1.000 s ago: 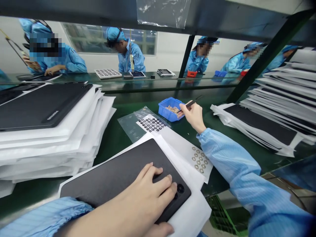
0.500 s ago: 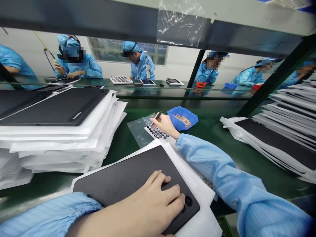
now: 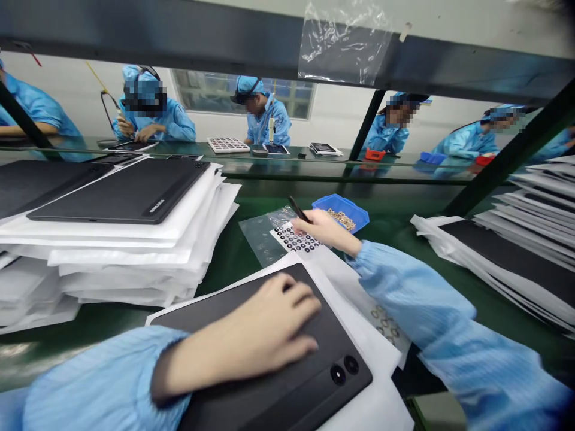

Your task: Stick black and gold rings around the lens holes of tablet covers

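Observation:
My left hand (image 3: 251,323) lies on the back of a black tablet (image 3: 278,395), its fingers curled and resting on the surface just up-left of the tablet's two round camera rings (image 3: 344,370). The tablet sits on a white sheet (image 3: 372,395). My right hand (image 3: 321,230) pinches black tweezers (image 3: 299,209), tips pointing up and away. That hand hovers at the edge of a sticker sheet of black rings (image 3: 294,238). A second sheet of tan rings (image 3: 384,323) lies partly under my right sleeve.
A blue bin (image 3: 354,209) of small tan rings stands beyond my right hand, beside a clear plastic bag (image 3: 258,236). Stacks of black tablets in white sleeves (image 3: 117,200) (image 3: 498,257) flank the green bench (image 3: 238,269). Several co-workers sit beyond a shelf beam (image 3: 179,30).
My left hand has slid back, uncovering both camera rings. My right hand has moved from the bin toward the sticker sheet, tweezers still in it. The view has shifted slightly.

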Available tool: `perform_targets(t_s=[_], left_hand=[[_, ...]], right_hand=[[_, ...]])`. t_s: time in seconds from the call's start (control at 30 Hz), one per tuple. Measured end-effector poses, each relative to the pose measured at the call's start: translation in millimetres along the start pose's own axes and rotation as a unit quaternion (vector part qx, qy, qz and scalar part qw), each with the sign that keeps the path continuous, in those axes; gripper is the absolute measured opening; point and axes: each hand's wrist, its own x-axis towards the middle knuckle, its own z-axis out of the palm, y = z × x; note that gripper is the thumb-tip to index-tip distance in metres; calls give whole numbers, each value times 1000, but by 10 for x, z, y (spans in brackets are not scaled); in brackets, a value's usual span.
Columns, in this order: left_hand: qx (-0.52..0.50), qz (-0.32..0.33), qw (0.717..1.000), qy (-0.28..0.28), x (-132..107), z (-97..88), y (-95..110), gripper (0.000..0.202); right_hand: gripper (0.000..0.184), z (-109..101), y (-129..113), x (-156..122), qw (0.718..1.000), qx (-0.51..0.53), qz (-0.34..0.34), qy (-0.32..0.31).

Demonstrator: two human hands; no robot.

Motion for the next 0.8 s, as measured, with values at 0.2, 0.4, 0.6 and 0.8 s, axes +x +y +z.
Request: perform_targets(t_s=[0.2,0.4,0.6,0.8], left_hand=[[49,-166,982,72,65,25,-515,39],[-64,-178,979,75,73,-33,-424,41],[-61,-256,960,92,-151,-539,-369,63],[207,-483,782,335,-629,-1974,-478,73]], right_hand=[[42,-116,-63,-934,993,-33,97,-60],[34,-113,-372,-1026,999,29,10,-25],[41,-214,-562,-898,971,226,50,53],[41,-319,-340,-1328,980,170,71,69]])
